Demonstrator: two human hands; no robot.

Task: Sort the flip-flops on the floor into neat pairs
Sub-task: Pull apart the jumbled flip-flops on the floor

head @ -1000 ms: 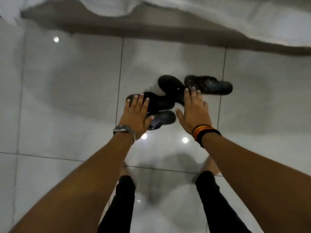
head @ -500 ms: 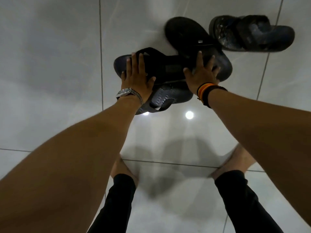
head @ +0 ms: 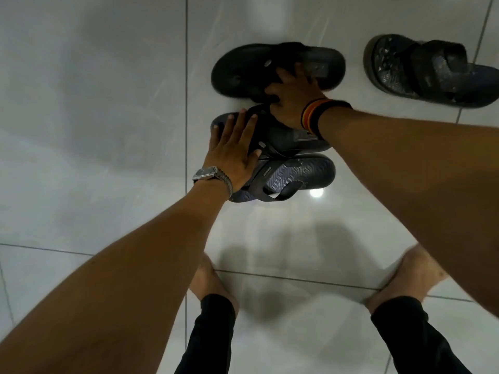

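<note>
Four dark flip-flops lie on the glossy tiled floor. A plain black flip-flop (head: 243, 71) lies crosswise at the top, and my right hand (head: 291, 103) curls its fingers over its near edge and strap. Just below it lies a second black flip-flop (head: 294, 137). My left hand (head: 229, 155) rests flat on its toe end with fingers spread. Partly under that one sits a blue-grey flip-flop with a wavy footbed (head: 299, 175). A similar patterned flip-flop (head: 432, 74) lies apart at the upper right.
My two bare feet (head: 208, 276) (head: 410, 276) stand wide apart on the tiles below the pile, with black trouser legs (head: 210, 333) beneath them. Grout lines cross the floor (head: 94, 103), and a ceiling light reflects as a bright spot (head: 316, 193).
The view has dropped closer to the floor. My right hand has turned the top black flip-flop from a slant to lie parallel with the one under my left hand.
</note>
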